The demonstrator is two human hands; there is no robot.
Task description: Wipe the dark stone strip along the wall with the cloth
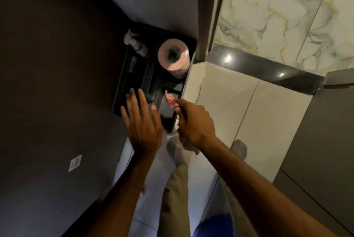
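While both forearms reached forward from the bottom of the view, the person's trouser leg (pixel 175 189) and grey shoes (pixel 176 150) showed below them on the pale floor. The left hand (pixel 142 122) was spread open, fingers apart, holding nothing, hovering just over the near edge of a dark tray (pixel 122 87) set into the dark counter (pixel 47 64). The right hand (pixel 193 120) was closed, pinching a small reddish scrap (pixel 170 101) at its fingertips; something pale bunched under the palm looked like the cloth (pixel 186 144), though it was too hidden to be sure. Beyond the hands, a pink toilet roll (pixel 174 55) stood upright at the far right of the tray, with a crumpled white wad (pixel 134 42) at its far left corner.

And the target? The dark stone strip (pixel 268 66) ran glossy along the foot of the marbled wall (pixel 277 16), off to the right past the cream panel (pixel 229 102) and well apart from both hands. No wiping was under way; by the look of it this was a tidying step at the tray. The next move, as a judgement, called for getting rid of the scrap, shaking the cloth out flat, then swinging the right arm over to press it on the strip's near end and draw along.
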